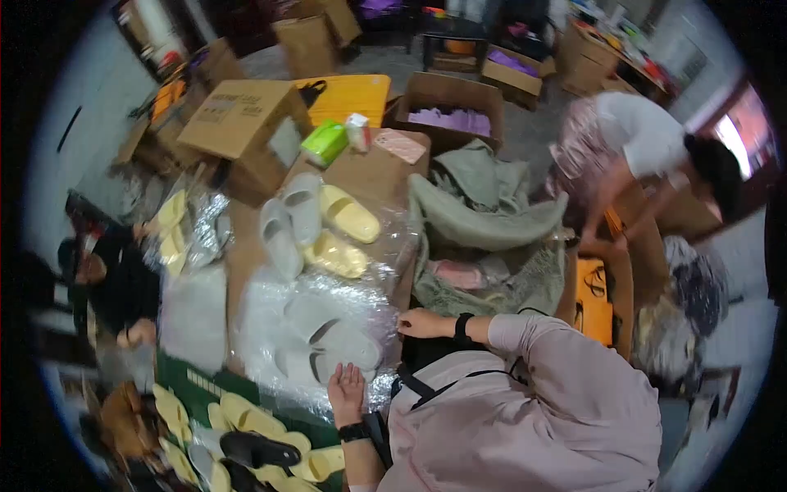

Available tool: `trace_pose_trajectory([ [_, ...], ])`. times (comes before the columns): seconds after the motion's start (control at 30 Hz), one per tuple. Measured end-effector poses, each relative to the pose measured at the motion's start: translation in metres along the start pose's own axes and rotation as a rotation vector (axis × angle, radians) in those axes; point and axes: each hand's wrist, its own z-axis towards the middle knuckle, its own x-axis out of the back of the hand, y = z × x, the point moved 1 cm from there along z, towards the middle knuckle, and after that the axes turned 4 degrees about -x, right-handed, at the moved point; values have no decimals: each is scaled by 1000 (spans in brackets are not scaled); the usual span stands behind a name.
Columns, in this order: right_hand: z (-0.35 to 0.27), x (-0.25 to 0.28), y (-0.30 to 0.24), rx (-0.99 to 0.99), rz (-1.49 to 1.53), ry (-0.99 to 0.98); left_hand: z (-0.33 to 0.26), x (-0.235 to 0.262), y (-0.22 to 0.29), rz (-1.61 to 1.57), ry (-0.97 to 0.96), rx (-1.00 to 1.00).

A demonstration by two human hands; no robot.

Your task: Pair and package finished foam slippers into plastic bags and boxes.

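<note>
Grey slippers (348,340) lie in front of me on the table, in or under a clear plastic bag (258,328). My left hand (347,392) rests at their near end, fingers stretched out and holding nothing. At the right edge of the plastic is my right hand (420,323), its fingers curled closed; whether they pinch the film is too small to tell. Beyond the bag sit a grey pair of slippers (302,209) and a yellow slipper (350,213). A second yellow slipper (336,254) beside them looks wrapped in clear film.
Yellow and black slippers (254,426) cover a green surface at lower left. A person (115,271) sits on the left; another person (631,156) bends over a carton (627,279) on the right. A grey-green sack (484,217) and a cardboard box (238,119) stand beyond.
</note>
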Motion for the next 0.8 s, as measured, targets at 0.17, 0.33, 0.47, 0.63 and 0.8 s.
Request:
trace_pose_trajectory([
  [0.17, -76, 17, 80, -508, -34, 135, -20, 0, -8, 224, -115, 100],
  [0.33, -136, 16, 135, -761, -489, 302, -24, -7, -12, 438, -93, 136],
  [0.47, -137, 3, 151, -912, -431, -39, -22, -4, -14, 534, -102, 155],
  [0.63, -85, -35, 144, -973, -209, -249, -19, -2, -18, 525, -117, 179],
  [0.8, -63, -41, 127, -519, -534, -452, -29, -1, -20, 453, -81, 142],
])
